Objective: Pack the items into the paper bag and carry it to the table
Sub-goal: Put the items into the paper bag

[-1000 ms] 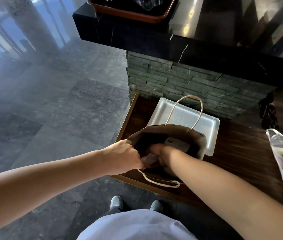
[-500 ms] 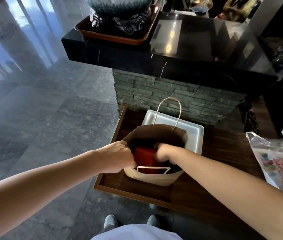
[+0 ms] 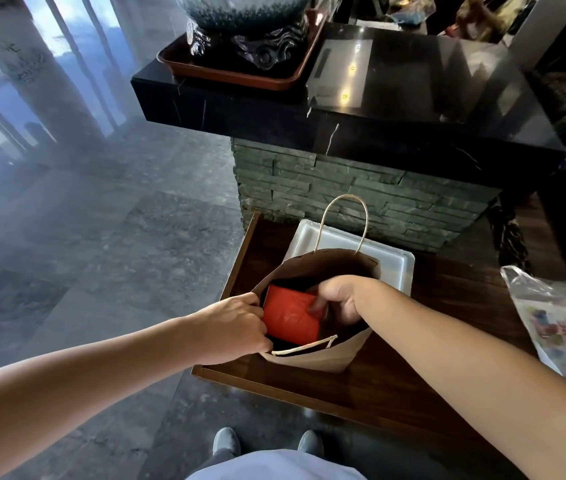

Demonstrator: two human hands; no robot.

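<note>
My left hand (image 3: 231,327) pinching the paper bag (image 3: 312,355) rim's left edge, my right hand (image 3: 338,299) inside the mouth gripping the red box (image 3: 290,315), bag upright on the wooden tray (image 3: 396,386), near its left edge, open room right.

Two bare forearms in view, no sleeves, no watch, no rings or bands visible. Left hand (image 3: 231,329) and right hand (image 3: 338,299) ungloved, nails short where visible. Light grey-white top (image 3: 274,467) at bottom edge, plain, no print seen. Dark trousers (image 3: 221,458) only as narrow strip beneath top, colour unclear. Grey shoes, left shoe (image 3: 227,441) and right shoe (image 3: 310,442), rounded toes, low-cut style; laces or fastening too small to tell.
</note>
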